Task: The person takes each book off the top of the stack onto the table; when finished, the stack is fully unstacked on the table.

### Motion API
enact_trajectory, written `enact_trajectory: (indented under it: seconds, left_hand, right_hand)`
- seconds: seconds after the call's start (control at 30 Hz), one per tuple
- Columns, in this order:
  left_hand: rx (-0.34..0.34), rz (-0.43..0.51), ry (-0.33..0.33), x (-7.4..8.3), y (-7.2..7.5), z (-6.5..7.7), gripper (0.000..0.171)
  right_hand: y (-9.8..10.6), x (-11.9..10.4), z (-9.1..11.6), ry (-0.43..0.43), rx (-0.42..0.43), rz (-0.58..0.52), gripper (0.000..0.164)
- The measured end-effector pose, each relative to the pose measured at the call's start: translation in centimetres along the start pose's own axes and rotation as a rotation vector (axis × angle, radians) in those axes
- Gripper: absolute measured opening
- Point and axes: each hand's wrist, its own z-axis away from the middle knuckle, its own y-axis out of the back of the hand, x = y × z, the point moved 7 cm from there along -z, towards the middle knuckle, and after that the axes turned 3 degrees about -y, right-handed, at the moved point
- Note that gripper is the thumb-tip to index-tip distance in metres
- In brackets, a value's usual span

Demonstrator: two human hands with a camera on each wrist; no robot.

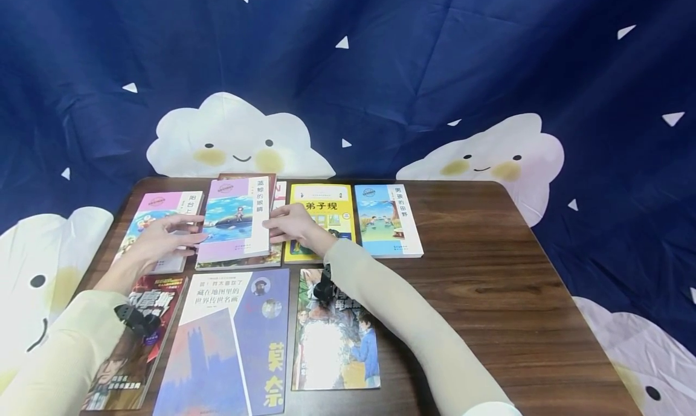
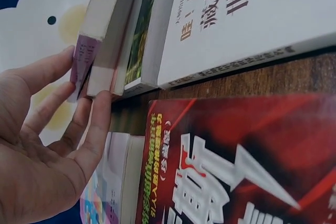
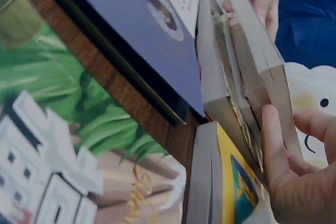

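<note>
A lilac-and-blue book [image 1: 231, 220] with a sea picture lies on a stack of books [image 1: 276, 256], slightly askew. My left hand [image 1: 165, 238] holds its left edge; in the left wrist view one fingertip meets the purple spine corner [image 2: 86, 51] and other fingers touch the book edges beneath. At the opposite edge, my right hand [image 1: 299, 226] pinches the same book, its thumb [image 3: 273, 129] along the page edge in the right wrist view. A gap at one side parts this book from those under it. The undersides of both hands are hidden in the head view.
Left of the stack lies a pink book [image 1: 174, 262]; to its right are a yellow book [image 1: 321, 192] and a light-blue book [image 1: 388, 223]. Nearer are a red comic [image 1: 163, 289], a large purple-and-white book [image 1: 266, 319] and a glossy comic [image 1: 337, 368]. Bare wooden tabletop [image 1: 489, 295] extends rightward.
</note>
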Motion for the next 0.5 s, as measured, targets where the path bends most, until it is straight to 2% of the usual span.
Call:
enact_trajectory:
  seconds: [0.2,0.33,0.5]
  left_hand:
    - [0.009,0.044,0.001,0.0,0.0,0.1,0.081]
    - [0.019,0.044,0.011,-0.2,0.0,0.0,0.079]
    - [0.031,0.025,0.014,-0.3,0.0,-0.1,0.074]
  right_hand:
    - [0.8,0.1,0.2,-0.009,-0.023,0.001,0.052]
    - [2.3,0.4,0.9,-0.017,-0.017,-0.002,0.050]
    - [4.3,0.0,2.6,0.012,-0.028,-0.006,0.047]
